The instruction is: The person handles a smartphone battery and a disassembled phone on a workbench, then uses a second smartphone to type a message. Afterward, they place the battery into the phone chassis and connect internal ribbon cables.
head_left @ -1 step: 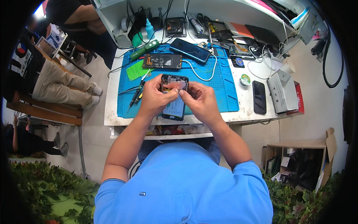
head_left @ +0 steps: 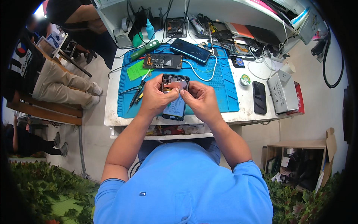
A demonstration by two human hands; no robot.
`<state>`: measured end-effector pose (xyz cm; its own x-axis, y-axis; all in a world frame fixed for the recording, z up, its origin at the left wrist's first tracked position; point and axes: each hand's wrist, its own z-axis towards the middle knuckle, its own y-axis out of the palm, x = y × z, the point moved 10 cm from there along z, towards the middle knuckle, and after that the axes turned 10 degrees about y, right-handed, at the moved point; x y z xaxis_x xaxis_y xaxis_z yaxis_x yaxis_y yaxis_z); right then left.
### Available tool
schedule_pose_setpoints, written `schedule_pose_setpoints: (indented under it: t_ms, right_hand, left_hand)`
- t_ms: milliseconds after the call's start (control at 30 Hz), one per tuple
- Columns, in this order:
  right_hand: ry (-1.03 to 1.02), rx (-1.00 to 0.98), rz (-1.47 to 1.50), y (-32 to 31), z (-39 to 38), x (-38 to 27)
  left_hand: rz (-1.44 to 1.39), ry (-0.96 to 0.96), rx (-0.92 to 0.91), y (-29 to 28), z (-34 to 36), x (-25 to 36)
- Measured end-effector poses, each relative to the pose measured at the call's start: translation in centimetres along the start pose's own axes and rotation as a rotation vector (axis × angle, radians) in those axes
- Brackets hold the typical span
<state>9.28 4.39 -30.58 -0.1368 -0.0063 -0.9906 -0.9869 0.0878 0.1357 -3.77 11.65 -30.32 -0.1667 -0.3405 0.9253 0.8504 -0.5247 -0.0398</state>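
Observation:
Between my hands is an opened smartphone [head_left: 173, 109], its back off and its circuit board and long battery showing. My left hand [head_left: 156, 98] grips its left edge, with the thumb laid across the upper inside. My right hand [head_left: 202, 102] holds the right edge, its thumb meeting the left thumb over the board. Whether a small part is pinched between the thumbs is hidden. The phone is above the near edge of a blue repair mat [head_left: 223, 99]. Just left of my left hand lie tweezers [head_left: 130, 90] and a thin screwdriver [head_left: 133, 100].
Past my hands are another opened phone [head_left: 162, 61], a dark blue phone [head_left: 190, 51], a green handheld tool [head_left: 145, 50] and a white cable [head_left: 203, 79]. On the right lie a black phone [head_left: 259, 98], a small round tub [head_left: 245, 79] and a white box [head_left: 282, 93]. People are at left.

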Motion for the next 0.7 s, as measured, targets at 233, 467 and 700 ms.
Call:
schedule_pose_setpoints:
  t_ms: [233,467,700]
  right_hand:
    - [0.094,-0.021,0.078,-1.6,0.4,0.8]
    - [0.087,-0.036,0.046,-1.2,0.1,0.2]
    - [0.076,-0.003,0.063,-1.1,-0.6,-0.3]
  left_hand:
    - [-0.268,-0.123,-0.091,-1.3,-0.8,-1.0]
    - [-0.219,-0.138,-0.074,-2.0,-0.7,-1.6]
    - [-0.165,-0.128,-0.048,-1.9,-0.7,-2.0]
